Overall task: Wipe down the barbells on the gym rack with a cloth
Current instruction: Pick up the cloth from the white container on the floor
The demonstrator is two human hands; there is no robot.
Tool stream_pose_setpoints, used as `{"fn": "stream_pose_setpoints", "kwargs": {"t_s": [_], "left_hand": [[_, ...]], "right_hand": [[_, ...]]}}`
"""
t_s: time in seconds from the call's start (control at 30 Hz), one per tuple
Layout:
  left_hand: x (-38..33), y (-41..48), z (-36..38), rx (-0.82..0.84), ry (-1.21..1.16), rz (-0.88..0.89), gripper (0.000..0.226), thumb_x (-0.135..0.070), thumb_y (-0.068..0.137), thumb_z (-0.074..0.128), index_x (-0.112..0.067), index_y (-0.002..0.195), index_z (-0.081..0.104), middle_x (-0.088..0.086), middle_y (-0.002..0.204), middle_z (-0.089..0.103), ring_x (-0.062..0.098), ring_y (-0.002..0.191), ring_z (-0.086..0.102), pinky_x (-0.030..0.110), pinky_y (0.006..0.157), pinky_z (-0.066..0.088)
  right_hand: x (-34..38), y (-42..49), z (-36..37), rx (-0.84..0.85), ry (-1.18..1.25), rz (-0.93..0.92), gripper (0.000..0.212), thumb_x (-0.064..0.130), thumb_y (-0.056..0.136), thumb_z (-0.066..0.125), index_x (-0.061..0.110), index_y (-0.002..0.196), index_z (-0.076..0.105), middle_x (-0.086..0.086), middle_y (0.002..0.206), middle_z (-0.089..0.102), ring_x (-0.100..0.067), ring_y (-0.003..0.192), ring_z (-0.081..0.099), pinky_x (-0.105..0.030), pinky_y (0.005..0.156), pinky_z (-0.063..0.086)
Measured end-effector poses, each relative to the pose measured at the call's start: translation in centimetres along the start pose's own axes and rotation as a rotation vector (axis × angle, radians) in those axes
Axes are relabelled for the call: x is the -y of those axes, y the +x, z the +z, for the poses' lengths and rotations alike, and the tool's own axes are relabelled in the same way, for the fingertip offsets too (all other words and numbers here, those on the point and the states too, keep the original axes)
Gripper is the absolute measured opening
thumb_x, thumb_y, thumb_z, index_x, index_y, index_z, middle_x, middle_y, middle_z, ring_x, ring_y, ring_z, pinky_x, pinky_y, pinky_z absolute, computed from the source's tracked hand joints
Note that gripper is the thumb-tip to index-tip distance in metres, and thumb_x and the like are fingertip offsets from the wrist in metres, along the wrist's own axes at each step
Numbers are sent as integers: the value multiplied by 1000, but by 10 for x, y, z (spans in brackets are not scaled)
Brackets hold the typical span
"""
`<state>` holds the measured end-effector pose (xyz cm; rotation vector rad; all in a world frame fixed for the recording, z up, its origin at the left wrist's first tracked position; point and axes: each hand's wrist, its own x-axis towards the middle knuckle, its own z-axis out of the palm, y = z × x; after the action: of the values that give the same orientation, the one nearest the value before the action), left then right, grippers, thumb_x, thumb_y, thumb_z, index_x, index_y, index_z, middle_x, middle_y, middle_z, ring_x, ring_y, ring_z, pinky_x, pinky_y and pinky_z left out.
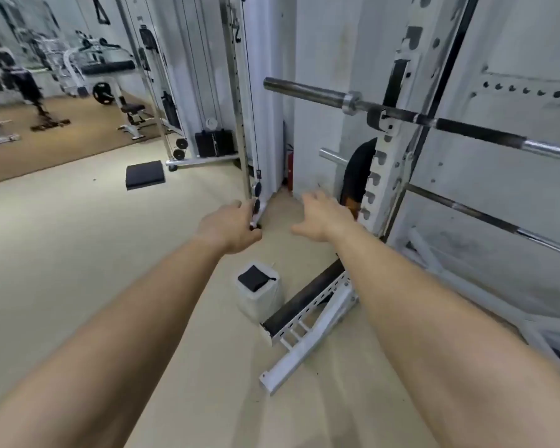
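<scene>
An upper barbell [440, 122] rests across a hook of the white rack [387, 147] at right, its grey sleeve pointing left. A lower barbell [485, 218] lies across the rack further down. A folded black cloth [255, 278] sits on top of a white container [261, 302] on the floor, below and between my hands. My left hand [232, 226] reaches forward, fingers loosely curled, holding nothing. My right hand [324, 218] is stretched out beside the rack upright, fingers spread and empty. Both hands are above the cloth and apart from it.
A white rack arm with a black pad [307, 321] lies on the floor right of the container. A black weight plate [358, 176] hangs on the rack. A cable machine post [240, 101] stands ahead, a black mat [144, 174] and benches [107, 71] further left.
</scene>
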<state>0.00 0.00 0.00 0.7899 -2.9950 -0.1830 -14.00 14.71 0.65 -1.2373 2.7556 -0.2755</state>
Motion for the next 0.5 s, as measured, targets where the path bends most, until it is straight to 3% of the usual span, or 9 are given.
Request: {"fn": "stream_pose_setpoints", "kwargs": {"t_s": [0.27, 0.5], "left_hand": [[151, 42, 22, 70, 2, -114, 75, -48, 90, 54, -22, 153, 22, 6, 150, 40, 29, 127, 49, 47, 94, 50], [274, 116, 67, 210, -55, -119, 75, -46, 93, 53, -20, 155, 20, 7, 151, 38, 29, 128, 48, 46, 96, 47]], "right_hand": [[106, 99, 72, 162, 17, -12, 79, 44, 85, 62, 20, 152, 28, -11, 151, 34, -35, 136, 37, -48, 104, 40], [169, 204, 155, 272, 40, 79, 74, 48, 85, 63, 17, 146, 36, -11, 143, 40, -33, 127, 43, -48, 99, 44]]}}
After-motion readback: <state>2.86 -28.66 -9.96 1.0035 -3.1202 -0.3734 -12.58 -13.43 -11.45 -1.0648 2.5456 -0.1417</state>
